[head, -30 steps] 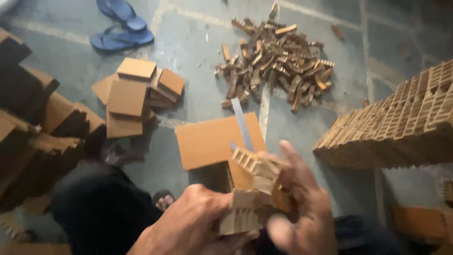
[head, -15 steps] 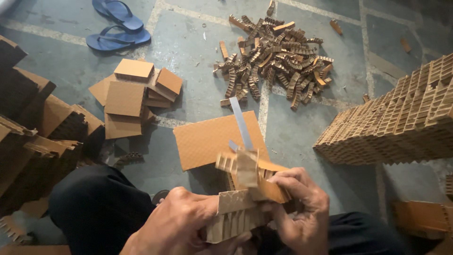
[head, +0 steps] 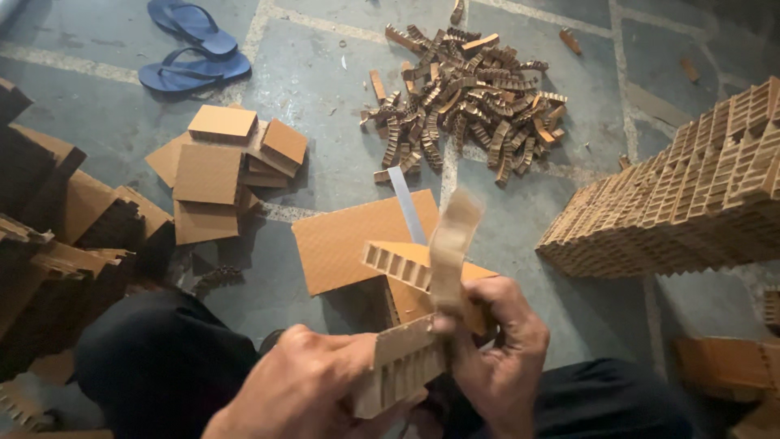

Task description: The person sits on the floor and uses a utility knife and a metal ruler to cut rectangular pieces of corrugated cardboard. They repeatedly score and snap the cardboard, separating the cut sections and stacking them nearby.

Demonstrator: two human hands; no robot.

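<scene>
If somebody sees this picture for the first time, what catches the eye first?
The left hand and right hand grip a notched brown cardboard block at bottom centre, the right pinching a cardboard strip. A heap of notched cardboard offcuts lies on the grey floor above; blue sandals top left.

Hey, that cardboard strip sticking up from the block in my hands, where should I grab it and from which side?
Probably low down, near where the strip meets the block, pinched across its flat faces from the right. It stands upright and thin, its top curls over, and the right hand already has fingers at its base, while the left hand steadies the block.
</scene>
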